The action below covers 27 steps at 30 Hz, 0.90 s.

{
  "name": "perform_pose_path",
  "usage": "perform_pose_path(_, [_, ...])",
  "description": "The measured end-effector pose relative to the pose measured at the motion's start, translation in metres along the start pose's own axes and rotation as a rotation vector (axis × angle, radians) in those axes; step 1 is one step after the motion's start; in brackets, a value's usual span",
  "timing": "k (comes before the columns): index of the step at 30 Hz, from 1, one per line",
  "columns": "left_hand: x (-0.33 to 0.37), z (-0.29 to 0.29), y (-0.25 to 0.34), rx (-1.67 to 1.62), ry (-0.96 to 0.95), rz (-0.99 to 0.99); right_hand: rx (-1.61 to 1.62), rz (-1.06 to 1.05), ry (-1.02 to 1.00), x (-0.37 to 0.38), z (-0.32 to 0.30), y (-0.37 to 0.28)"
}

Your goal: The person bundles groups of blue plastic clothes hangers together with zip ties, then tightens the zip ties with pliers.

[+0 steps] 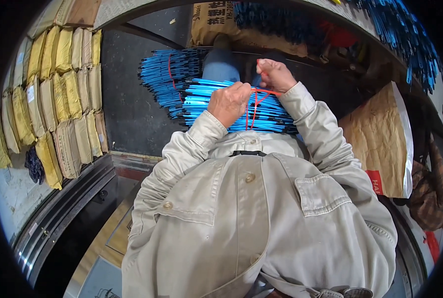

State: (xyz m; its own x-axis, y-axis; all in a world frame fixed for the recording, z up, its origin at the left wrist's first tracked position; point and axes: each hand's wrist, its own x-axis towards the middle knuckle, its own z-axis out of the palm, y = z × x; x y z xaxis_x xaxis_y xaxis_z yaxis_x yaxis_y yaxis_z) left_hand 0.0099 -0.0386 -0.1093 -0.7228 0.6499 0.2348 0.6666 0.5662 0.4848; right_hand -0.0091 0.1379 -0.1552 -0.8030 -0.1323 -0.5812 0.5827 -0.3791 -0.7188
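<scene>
A bundle of blue rods (206, 102) is held across the lap, just ahead of the beige jacket (261, 218). Red string (255, 102) is wrapped over it. The left hand (230, 103) is pressed on the bundle, its grip clenched on the string. The string's end is pinched and pulled taut by the right hand (275, 74). A second tied bundle (169, 72) lies just beyond.

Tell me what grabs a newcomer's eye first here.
The bundle of bright blue thin rods at centre, crossed by a red string. The left hand presses on it while the right hand pulls the string. Yellow and tan paper-wrapped packs stack at left.
</scene>
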Motion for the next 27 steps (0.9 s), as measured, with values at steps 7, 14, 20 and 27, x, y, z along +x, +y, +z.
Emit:
perform_pose_path(7, [0.002, 0.000, 0.008, 0.033, -0.054, -0.091, -0.690, -0.437, -0.024, -0.029, -0.003, -0.029])
perform_pose_path(14, [0.003, -0.001, 0.008, -0.044, 0.025, -0.116, 0.175, -0.270, 0.098, -0.055, 0.008, -0.043])
perform_pose_path(20, [0.009, -0.008, 0.005, -0.061, -0.069, -0.172, 0.722, -0.263, -0.133, -0.074, 0.025, -0.031])
perform_pose_path(27, [0.024, 0.013, -0.009, 0.005, 0.011, -0.159, 0.902, -0.169, -0.175, -0.119, 0.061, 0.010])
